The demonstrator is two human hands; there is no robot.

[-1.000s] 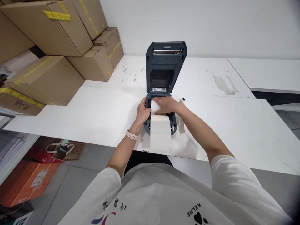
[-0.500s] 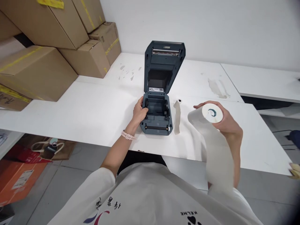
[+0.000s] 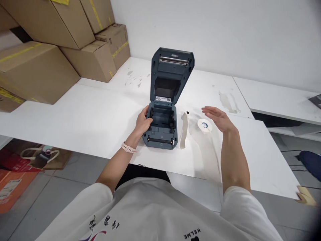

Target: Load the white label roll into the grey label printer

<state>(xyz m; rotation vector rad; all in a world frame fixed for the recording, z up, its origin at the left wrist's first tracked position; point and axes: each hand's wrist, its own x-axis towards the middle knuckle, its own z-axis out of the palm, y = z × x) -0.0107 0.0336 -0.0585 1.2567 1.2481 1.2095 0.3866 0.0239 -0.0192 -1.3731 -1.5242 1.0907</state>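
A dark blue-grey label printer (image 3: 162,117) stands on the white table with its lid raised, its inside bay showing without a roll. My left hand (image 3: 143,122) grips the left rim of its base, thumb over the edge and fingers outside. To the right, a large white label roll (image 3: 205,126) rests on the table on end. From it a loose strip trails toward the front edge. My right hand (image 3: 217,117) hovers just right of this roll, fingers stretched out, holding nothing. Between printer and large roll lies a small paper roll (image 3: 184,129) with its strip unrolled.
Cardboard boxes (image 3: 87,62) with yellow tape are stacked at the back left. A white wall (image 3: 213,33) rises behind the table (image 3: 105,117). Below on the left are an orange box (image 3: 15,190) and a bag. A dark blue seat (image 3: 311,164) shows at the right.
My right hand has set the large label roll down on the table and let go of it. My left hand keeps its hold on the printer. The view has shifted slightly.
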